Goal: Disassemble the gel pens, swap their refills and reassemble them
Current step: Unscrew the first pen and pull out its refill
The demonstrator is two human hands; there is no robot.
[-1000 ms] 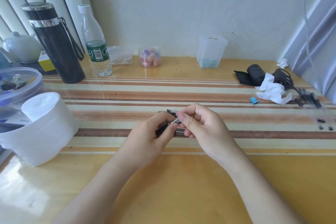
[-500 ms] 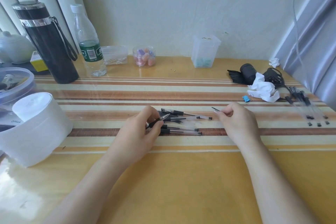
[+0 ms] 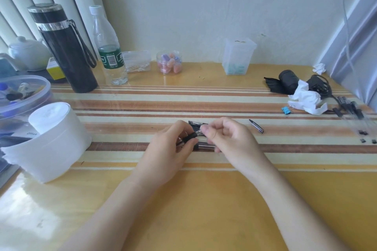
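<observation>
Black-gripped gel pen (image 3: 191, 136) clamped in my left hand (image 3: 169, 149), right hand (image 3: 226, 138) pinching its front end: twist straight, gently.

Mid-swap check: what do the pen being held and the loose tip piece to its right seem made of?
The gel pen: black matte grip sleeve, probably rubber or soft plastic; glossy see-through barrel end, likely clear plastic. The loose tip piece: dark with a pale sheen along it, metal or plated plastic, too small to tell.
</observation>
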